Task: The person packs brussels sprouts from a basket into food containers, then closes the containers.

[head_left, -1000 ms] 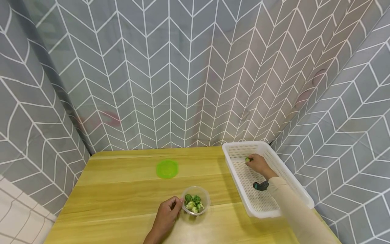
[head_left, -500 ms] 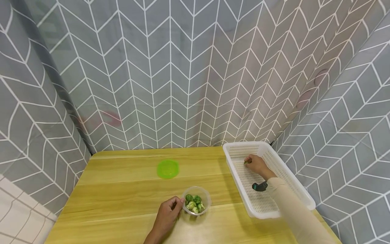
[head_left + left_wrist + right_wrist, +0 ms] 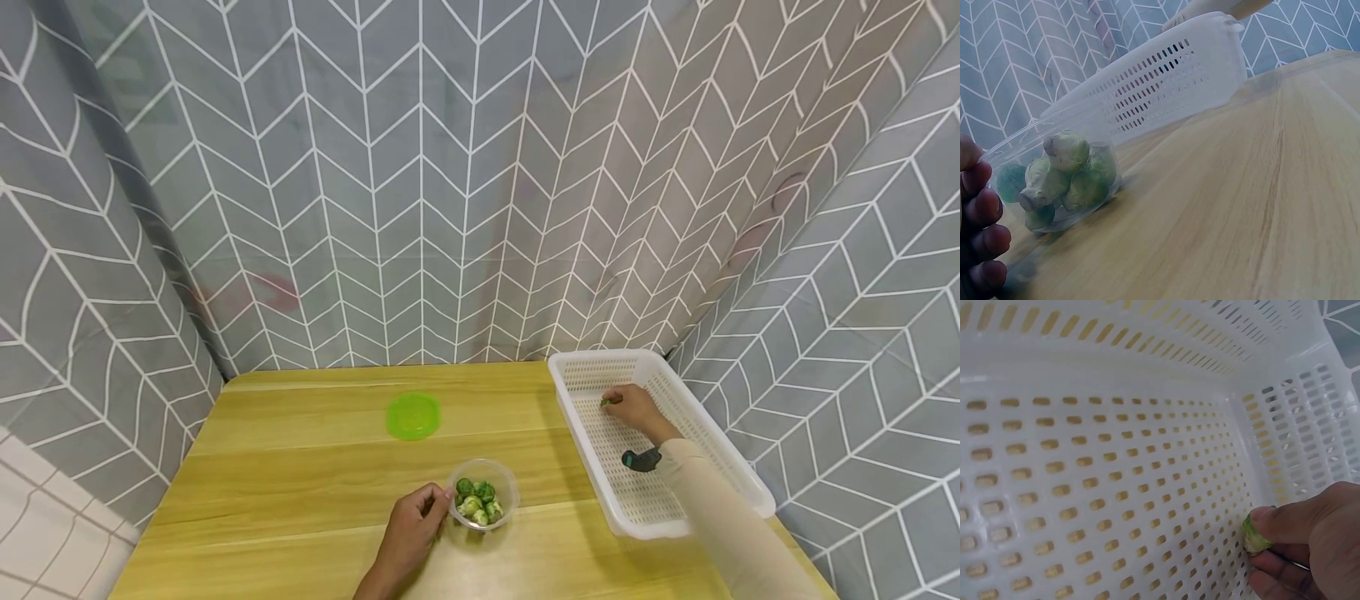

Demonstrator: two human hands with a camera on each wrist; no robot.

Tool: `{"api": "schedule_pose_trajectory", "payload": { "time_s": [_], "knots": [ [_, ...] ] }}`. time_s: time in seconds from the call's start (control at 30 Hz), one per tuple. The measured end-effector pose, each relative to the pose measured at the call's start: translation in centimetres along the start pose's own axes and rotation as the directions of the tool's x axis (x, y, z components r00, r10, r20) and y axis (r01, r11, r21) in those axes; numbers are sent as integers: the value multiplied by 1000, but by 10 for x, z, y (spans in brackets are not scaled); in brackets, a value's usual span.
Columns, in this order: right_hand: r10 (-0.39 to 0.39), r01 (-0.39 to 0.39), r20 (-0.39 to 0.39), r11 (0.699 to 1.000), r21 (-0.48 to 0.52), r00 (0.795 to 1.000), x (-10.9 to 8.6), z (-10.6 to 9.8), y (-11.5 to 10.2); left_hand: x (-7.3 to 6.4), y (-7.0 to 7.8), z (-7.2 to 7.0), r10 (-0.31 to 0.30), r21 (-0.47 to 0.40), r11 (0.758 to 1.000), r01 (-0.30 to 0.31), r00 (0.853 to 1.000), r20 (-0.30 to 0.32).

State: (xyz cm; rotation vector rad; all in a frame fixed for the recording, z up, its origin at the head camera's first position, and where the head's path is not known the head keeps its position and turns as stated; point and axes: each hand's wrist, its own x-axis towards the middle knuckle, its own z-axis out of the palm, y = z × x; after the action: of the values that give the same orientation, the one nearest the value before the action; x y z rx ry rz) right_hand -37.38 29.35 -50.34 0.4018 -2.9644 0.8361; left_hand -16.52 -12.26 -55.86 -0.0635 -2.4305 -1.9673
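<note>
Wooden table (image 3: 300, 471), left grip (image 3: 412, 525) closed on clear tub (image 3: 507, 483), right grip (image 3: 635, 410) closed around sprout (image 3: 1252, 536) in basket (image 3: 592, 471)

The right sleeve (image 3: 723, 512) is, as we see, long, plain and of pale cream colour. Near its end we notice a small, dark, curved piece (image 3: 641, 460) with a teal mark, which is probably worn. The left hand (image 3: 411, 523) is bare.

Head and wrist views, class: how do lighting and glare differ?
Head view: warm light, pale glare on the table near the tub, shadow left of the basket; left wrist view: bluish cast, left hand dark; right wrist view: faint sheen on the basket.
</note>
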Motion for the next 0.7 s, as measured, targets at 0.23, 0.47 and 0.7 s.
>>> {"api": "schedule_pose_trajectory", "payload": {
  "time_s": [0.23,0.47,0.7],
  "knots": [
    [38,-38,2,999,17,999,-1,-1,1,3,-11,1,8,-28,1000,-8,1000,2],
    [17,-19,16,996,91,1000,-10,-8,-19,4,-14,1,30,-65,997,-30,1000,1],
    [-26,28,-10,979,203,1000,-22,-13,-38,3,-9,0,33,-35,999,-34,999,-25]
  ]
}}
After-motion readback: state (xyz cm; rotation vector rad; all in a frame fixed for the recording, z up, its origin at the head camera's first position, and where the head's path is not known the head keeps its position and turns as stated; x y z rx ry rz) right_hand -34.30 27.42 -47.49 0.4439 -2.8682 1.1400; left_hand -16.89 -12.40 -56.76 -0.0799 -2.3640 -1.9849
